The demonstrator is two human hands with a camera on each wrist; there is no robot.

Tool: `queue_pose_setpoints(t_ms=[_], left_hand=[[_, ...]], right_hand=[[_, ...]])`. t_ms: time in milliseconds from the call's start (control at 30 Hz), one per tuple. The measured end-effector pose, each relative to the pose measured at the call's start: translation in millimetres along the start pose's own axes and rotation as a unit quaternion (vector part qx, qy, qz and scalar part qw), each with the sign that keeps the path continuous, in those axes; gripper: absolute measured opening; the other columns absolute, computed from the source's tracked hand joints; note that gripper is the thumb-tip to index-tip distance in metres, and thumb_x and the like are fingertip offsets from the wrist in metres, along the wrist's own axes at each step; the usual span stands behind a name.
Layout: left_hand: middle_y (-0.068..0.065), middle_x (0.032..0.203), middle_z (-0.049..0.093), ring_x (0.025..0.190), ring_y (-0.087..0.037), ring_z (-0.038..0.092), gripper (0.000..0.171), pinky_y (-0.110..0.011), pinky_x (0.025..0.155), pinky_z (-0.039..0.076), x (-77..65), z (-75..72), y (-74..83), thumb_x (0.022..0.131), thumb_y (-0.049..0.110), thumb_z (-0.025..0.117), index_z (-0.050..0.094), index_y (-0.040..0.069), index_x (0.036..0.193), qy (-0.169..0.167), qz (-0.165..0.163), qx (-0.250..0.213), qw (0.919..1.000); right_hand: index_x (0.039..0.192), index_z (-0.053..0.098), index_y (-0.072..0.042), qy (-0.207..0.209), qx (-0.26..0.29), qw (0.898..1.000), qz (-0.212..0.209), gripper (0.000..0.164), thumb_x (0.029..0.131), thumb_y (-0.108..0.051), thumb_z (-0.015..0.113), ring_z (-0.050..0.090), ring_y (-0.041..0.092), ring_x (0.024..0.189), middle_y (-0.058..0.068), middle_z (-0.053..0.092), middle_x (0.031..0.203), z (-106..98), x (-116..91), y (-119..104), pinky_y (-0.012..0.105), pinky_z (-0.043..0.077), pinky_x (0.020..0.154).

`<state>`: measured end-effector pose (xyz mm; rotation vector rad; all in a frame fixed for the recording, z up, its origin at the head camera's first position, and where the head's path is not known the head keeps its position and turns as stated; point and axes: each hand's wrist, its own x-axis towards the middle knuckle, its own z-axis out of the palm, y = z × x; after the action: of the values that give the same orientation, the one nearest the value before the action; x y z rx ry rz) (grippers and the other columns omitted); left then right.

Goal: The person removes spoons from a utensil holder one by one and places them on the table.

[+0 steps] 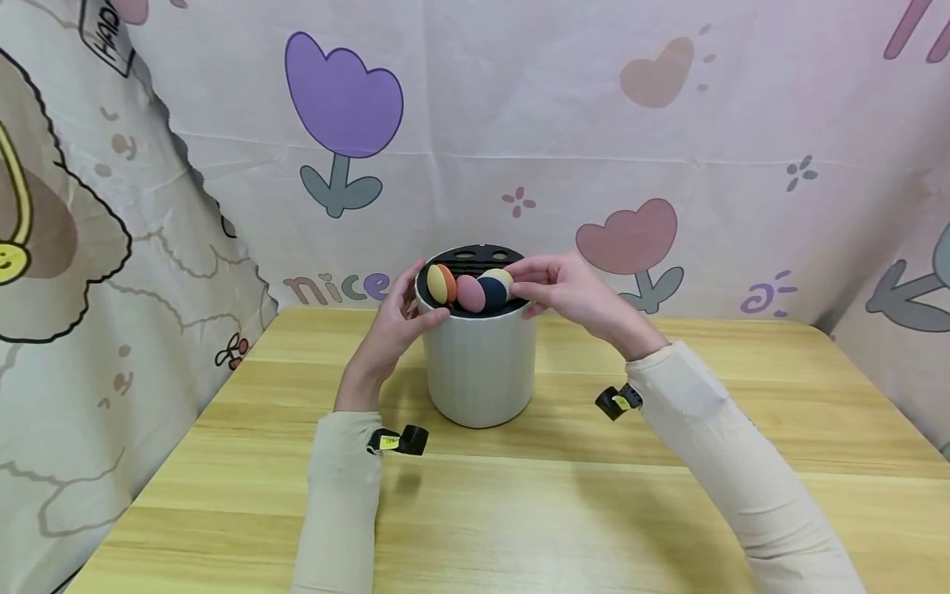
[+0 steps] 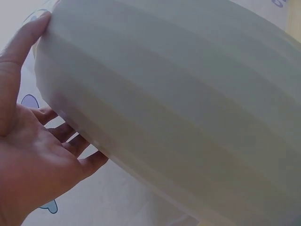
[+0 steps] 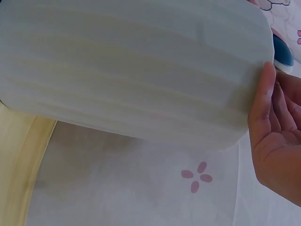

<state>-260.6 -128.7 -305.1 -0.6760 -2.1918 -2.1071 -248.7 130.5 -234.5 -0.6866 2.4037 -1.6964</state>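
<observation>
A white ribbed pot (image 1: 478,371) stands upright on the table, its top fitted with a black slotted insert (image 1: 482,249). Egg-shaped pieces that look like makeup sponges sit in the front of the insert: a yellow-and-orange one (image 1: 438,285), a pink one (image 1: 471,294) and a navy one with white and yellow (image 1: 492,293). My left hand (image 1: 393,326) grips the pot's upper left side, thumb along the front rim, fingers round the side. With thumb and fingers, my right hand (image 1: 567,289) pinches the navy sponge's right end. The right wrist view shows that navy sponge (image 3: 283,51) at the rim.
Pale wooden tabletop (image 1: 475,511) extends around the pot. A patterned cloth (image 1: 475,124) with flowers hangs close behind, and more cloth (image 1: 148,330) hangs along the left. Each sleeve carries a small black wrist camera.
</observation>
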Motion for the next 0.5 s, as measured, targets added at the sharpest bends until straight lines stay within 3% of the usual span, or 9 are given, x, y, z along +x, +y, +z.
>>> queue_pose_setpoints(t_ms=[300,500], left_hand=[[-0.010,0.156,0.023,0.144,-0.022,0.019,0.088,-0.047,0.115,0.015,0.0,0.7,-0.3,0.082,0.019,0.068,0.019,0.010,0.154,0.002,0.002,0.000,1.0000],[-0.010,0.156,0.024,0.143,-0.022,0.020,0.087,-0.047,0.115,0.014,0.5,-0.1,-1.3,0.082,0.019,0.067,0.018,0.011,0.154,0.002,0.002,0.004,1.0000]], right_hand=[[0.120,0.061,0.009,0.028,-0.001,1.000,-0.015,0.029,0.093,0.000,0.060,0.067,0.015,0.074,0.012,0.070,0.098,-6.7,-1.5,-4.4,0.034,0.057,0.072],[0.115,0.063,0.011,0.062,0.014,0.998,-0.029,0.027,0.090,0.000,0.062,0.065,0.012,0.071,0.002,0.071,0.088,-11.9,-2.2,-11.1,0.029,0.056,0.070]])
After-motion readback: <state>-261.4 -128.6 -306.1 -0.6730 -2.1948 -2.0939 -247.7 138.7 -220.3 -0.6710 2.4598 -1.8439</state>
